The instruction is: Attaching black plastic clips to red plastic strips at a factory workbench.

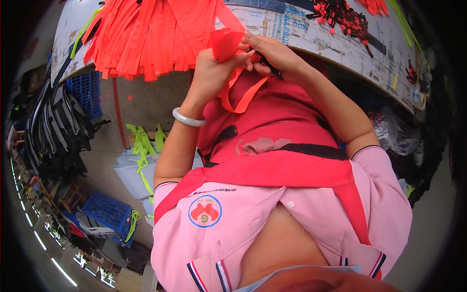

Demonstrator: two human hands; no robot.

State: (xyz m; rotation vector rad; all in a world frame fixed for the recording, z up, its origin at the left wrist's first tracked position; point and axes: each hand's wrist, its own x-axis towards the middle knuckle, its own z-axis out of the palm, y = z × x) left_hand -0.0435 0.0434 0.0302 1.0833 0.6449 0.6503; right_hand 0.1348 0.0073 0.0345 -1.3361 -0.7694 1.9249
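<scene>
My left hand (216, 68), with a pale bangle (188, 118) on its wrist, is closed on an orange-red fabric strip (227, 45). Part of the strip folds up above the fingers, and a loop (239, 100) of it hangs in front of my red apron. Right beside it, my right hand (277, 56) is closed too, its fingertips meeting the left ones at the strip. A small black and red piece (262, 61) shows under the right fingers; its kind is unclear. A thick bundle of orange-red strips (151, 39) hangs over the table edge next to my left hand.
The worktable (311, 36) spans the top, with a heap of small black and red pieces (343, 22) at right. Dark straps (56, 126) hang at left near a blue crate (83, 92). Lime-green strips (142, 146) lie lower down. Another blue crate (109, 214) stands further left.
</scene>
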